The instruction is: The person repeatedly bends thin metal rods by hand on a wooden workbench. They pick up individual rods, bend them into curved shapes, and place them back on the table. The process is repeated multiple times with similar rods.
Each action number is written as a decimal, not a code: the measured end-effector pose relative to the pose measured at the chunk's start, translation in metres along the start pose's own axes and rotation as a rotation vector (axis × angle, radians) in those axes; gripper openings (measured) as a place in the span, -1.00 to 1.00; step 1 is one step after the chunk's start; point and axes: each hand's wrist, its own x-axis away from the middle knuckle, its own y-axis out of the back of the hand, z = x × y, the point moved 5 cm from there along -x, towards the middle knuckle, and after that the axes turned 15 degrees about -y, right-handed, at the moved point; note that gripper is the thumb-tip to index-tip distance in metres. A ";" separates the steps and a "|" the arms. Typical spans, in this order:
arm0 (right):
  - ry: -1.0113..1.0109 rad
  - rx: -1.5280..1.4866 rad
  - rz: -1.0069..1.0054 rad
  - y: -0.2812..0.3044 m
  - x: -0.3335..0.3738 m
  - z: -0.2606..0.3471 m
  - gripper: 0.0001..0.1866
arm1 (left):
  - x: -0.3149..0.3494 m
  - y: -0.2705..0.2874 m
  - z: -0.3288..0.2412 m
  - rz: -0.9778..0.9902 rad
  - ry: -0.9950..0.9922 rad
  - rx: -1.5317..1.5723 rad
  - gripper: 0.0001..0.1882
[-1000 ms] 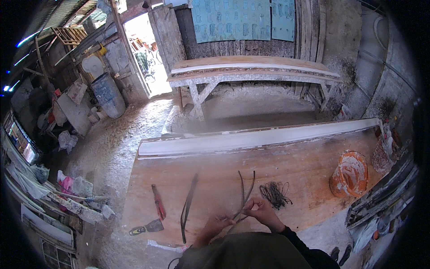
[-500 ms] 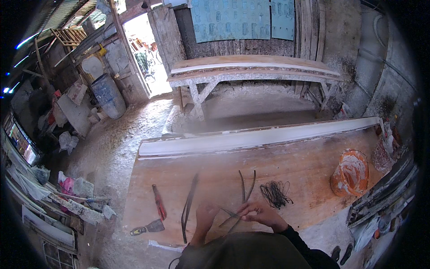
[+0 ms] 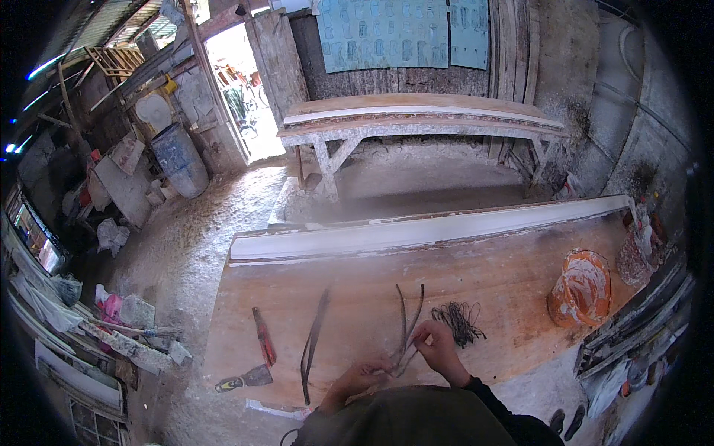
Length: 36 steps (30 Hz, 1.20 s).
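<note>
My left hand [image 3: 364,376] is low over the wooden table near its front edge, fingers closed around one end of a thin dark strip [image 3: 404,362]. Higher and to the right, my right hand [image 3: 440,352] pinches the strip's other part between thumb and forefinger. Just beyond the hands lie two narrow dark strips [image 3: 404,312], their near ends partly hidden. To their right is a loose bundle of black cord [image 3: 459,322]. A long folded black strap [image 3: 314,348] lies left of my left hand.
Farther left are a red-handled tool [image 3: 263,338] and a scraper [image 3: 249,377]. A plaster-smeared orange bucket [image 3: 581,290] stands at the right. A long white moulding [image 3: 424,232] runs along the table's [image 3: 506,286] far edge. Behind stands a bench [image 3: 416,128]; a blue barrel [image 3: 181,160] is back left.
My right hand has moved up and slightly right, turning upright. My left hand has shifted right and down, and the strip between them now slants up to the right.
</note>
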 end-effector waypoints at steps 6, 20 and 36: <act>-0.017 0.206 -0.159 -0.001 0.002 0.006 -0.90 | -0.002 0.001 -0.012 -0.044 0.048 -0.024 -0.89; -0.285 -0.512 0.915 -0.029 0.028 0.022 -0.86 | 0.013 0.053 0.014 -0.684 0.106 -0.241 -0.93; -0.059 0.132 -0.139 -0.017 0.001 -0.033 -0.86 | -0.009 -0.027 -0.025 0.224 0.044 -0.245 -0.85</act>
